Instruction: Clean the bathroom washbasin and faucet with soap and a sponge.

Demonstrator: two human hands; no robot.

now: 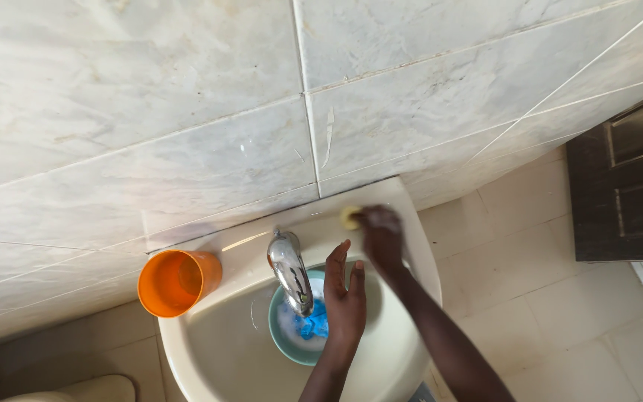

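Tiled wall filled the top of the view, pale floor tiles to the right, dark wooden door at the right edge. Cream sink sat against the wall. Orange cup lay tipped on the sink's left rim, mouth facing the camera, likely parked clear of the basin. Chrome tap stood at the back rim's middle, spout over a teal bowl in the basin holding suds and something blue, placed there to catch the water, as I read it. Left hand was over the bowl's right side, just beside the tap, fingers straight and together, holding nothing; can't tell if it touched the bowl. Right hand reached to the sink's back right corner, soapy, fingers curled round a small yellow sponge or soap piece, pressed on the rim there. Which of the two it was: too blurred to tell.
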